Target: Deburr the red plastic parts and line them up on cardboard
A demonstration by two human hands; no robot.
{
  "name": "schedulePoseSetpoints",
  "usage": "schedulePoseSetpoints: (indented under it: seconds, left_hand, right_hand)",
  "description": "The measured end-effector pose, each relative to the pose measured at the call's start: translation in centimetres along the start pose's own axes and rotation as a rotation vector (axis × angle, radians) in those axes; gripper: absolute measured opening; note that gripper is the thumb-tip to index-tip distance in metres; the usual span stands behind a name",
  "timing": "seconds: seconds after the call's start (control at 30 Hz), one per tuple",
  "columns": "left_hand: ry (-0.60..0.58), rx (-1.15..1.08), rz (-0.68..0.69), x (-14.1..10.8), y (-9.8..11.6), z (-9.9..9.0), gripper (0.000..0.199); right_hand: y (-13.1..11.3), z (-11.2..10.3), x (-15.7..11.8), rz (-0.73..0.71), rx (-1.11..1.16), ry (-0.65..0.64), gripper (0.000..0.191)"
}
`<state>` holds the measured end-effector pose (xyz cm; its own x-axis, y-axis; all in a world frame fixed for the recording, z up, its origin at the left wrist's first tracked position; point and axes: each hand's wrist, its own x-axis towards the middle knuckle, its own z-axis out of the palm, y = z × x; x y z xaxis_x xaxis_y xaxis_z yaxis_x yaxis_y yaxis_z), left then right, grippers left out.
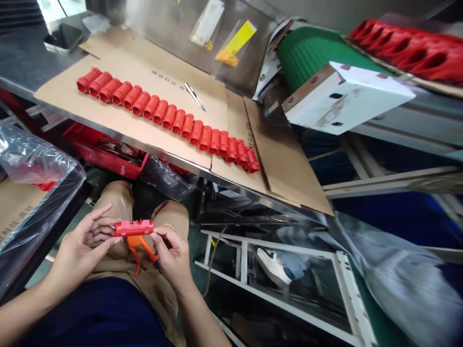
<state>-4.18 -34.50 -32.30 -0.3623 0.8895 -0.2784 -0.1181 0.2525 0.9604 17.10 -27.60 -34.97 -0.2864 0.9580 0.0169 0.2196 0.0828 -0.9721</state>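
Over my lap, a small red plastic part point(133, 228) lies level between my two hands. My left hand point(87, 241) has its fingers around a dark metal tip at the part's left end. My right hand point(173, 248) pinches the right end between thumb and finger. An orange-handled tool point(141, 246) shows just under the part, close to my right hand; what supports it is hidden. On the cardboard-covered table point(144, 58) ahead, several red tubular parts point(162, 113) stand in a long diagonal row.
A pen point(195, 96), a phone point(63, 38) and two small bags point(237, 43) lie beyond the row. A red bin point(108, 149) sits under the table edge. At right are a green conveyor point(307, 53), a white metal bracket point(347, 96) and a person's leg and shoe point(275, 265).
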Motion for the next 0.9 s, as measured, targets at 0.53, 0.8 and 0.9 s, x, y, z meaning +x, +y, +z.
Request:
schedulePoseSetpoints:
  seconds: [0.53,0.8,0.9]
  left_hand:
    - [-0.056,-0.056,0.030,0.2,0.0,-0.5,0.075]
    - [-0.048,-0.090,-0.160,0.2,1.2,-0.9,0.049]
    - [-0.035,-0.138,-0.189,0.2,1.2,-1.1,0.049]
  right_hand:
    - [0.6,0.6,-0.4,0.033,0.121,-0.013,0.027]
    - [-0.2,0.6,0.3,-0.121,0.017,0.006,0.014]
    - [-0.3,0.7,0.6,-0.173,-0.026,0.009,0.014]
